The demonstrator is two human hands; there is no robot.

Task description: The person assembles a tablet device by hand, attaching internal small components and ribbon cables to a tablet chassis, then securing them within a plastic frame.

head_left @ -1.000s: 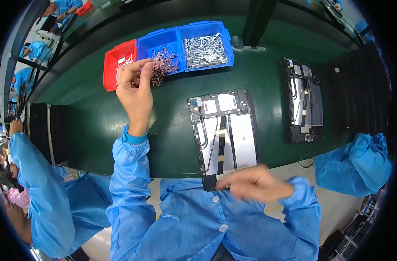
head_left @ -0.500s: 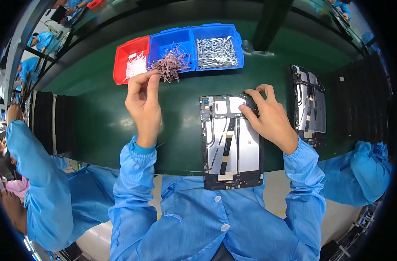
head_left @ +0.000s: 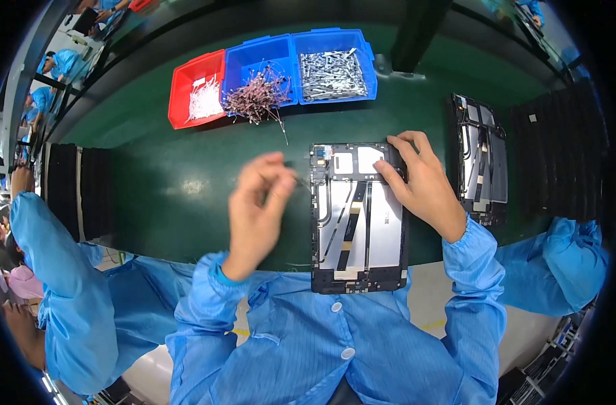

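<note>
An opened tablet (head_left: pixel 387 229) lies at the table's near edge, its circuit boards, silver plates and black flat cables facing up. My right hand (head_left: pixel 423 185) holds its upper right edge, thumb on top of the tablet and fingers round the outer side. Left of the tablet, my left hand (head_left: pixel 257 216) is pinched and smeared by motion. A thin dark wired part (head_left: pixel 302 180) sticks out from its fingertips toward the tablet's left edge; its exact shape is blurred. Beyond that hand, a tangled heap of brownish wired parts (head_left: pixel 257 98) spills over the front of the middle blue bin (head_left: pixel 257 54).
A red bin (head_left: pixel 180 91) holds white strips; the right blue bin (head_left: pixel 371 74) holds small silvery pieces. Another opened tablet (head_left: pixel 480 162) lies to the right, beside a black stack (head_left: pixel 558 155). More black stacked pieces (head_left: pixel 85 192) stand left. Co-workers in blue sit on both sides.
My left hand has moved from the brownish heap toward me and rightward, close to the tablet, with a thin wired part in its fingers. One wire now hangs from the heap. The right hand stays on the tablet.
</note>
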